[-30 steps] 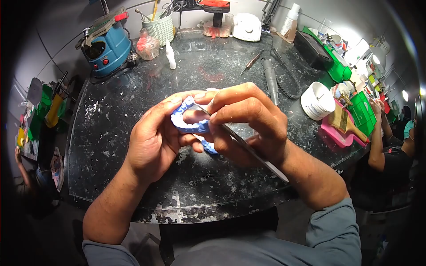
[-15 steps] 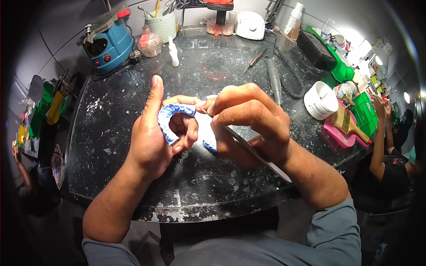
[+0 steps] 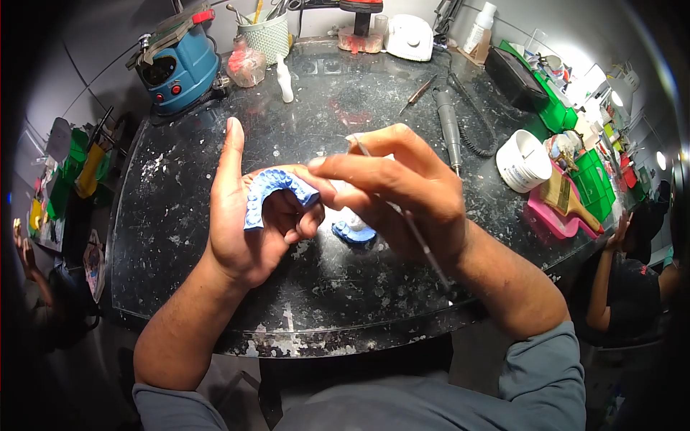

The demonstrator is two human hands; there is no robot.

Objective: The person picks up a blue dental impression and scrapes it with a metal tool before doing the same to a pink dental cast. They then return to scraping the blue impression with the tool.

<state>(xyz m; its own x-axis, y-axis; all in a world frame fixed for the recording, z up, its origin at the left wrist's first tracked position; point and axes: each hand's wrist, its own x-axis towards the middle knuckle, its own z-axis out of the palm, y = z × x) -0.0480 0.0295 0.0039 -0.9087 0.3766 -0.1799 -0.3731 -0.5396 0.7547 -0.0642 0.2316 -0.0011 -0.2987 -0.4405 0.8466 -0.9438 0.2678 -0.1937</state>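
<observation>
My left hand (image 3: 228,223) is wrapped around a blue horseshoe-shaped dental model (image 3: 256,197), its thumb pointing up and the row of teeth facing up. The fingers curl beneath the arch and through its open middle. My right hand (image 3: 420,187) grips a slim metal dental hand tool (image 3: 420,244) like a pen, with its long handle slanting down toward the forearm. Right fingertips are close to the model's right end. A second blue dental model (image 3: 353,234) lies on the bench below, partly hidden by the right hand, with a white part on it.
On the black bench (image 3: 215,316) lie a corded handpiece (image 3: 448,126) and a pointed tool (image 3: 417,95). At right are a white tub (image 3: 523,161) and a brush (image 3: 564,197) over a pink tray (image 3: 546,219). A blue machine (image 3: 180,75) stands back left. Other people sit on both sides.
The blue model has turned in my left hand, its open end now facing more downward. My right hand has shifted, the tool now steeper and its tip away from the model's end.
</observation>
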